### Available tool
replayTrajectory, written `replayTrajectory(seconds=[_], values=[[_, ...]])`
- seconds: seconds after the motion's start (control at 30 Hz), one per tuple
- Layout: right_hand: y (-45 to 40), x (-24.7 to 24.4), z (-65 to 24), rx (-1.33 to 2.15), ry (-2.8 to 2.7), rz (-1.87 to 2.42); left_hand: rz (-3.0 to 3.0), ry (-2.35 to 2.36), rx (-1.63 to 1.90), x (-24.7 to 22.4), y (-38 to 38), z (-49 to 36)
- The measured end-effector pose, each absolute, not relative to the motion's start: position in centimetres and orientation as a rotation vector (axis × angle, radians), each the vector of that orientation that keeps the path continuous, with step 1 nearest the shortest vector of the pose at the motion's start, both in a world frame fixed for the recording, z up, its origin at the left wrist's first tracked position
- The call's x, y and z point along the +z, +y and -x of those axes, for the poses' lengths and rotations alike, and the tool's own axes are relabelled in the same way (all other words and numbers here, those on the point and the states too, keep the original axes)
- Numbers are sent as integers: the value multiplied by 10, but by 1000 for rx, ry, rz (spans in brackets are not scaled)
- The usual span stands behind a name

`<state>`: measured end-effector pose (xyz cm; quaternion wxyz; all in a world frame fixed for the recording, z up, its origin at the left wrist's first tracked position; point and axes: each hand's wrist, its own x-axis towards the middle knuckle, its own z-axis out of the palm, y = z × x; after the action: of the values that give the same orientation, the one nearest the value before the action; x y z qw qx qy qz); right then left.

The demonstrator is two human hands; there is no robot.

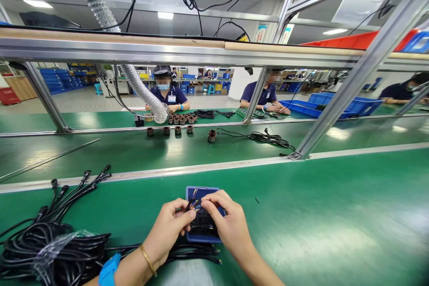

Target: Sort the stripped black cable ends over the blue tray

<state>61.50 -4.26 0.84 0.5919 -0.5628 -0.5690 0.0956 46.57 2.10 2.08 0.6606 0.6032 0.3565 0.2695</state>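
My left hand (169, 225) pinches a black cable (190, 205) near its end, where thin coloured wires with bare tips fan out. Close beside it, my right hand (228, 216) has thumb and forefinger pressed together at the wires; whatever is between those fingertips is too small to make out. Both hands are above a small blue tray (203, 240) of short black pieces (203, 223). Below my left wrist, several more black cable ends (197, 254) lie on the green bench.
A large coil of black cables (73, 254) lies at left, partly wrapped in clear plastic. Past a metal rail (150, 170) are copper-wound motor stators (212, 136) and another cable bundle (271, 138). Slanted metal posts (348, 76) frame the bench; co-workers sit opposite.
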Motion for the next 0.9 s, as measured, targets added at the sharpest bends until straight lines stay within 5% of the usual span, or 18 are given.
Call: replayTrajectory(seconds=[0.57,0.9], values=[[-31,-13,-602,776,-998,1313,-1290,821,651,11,23,-467],[-34,-13,-596,606,-1022,1211,-1301,789,616,16,21,-466]])
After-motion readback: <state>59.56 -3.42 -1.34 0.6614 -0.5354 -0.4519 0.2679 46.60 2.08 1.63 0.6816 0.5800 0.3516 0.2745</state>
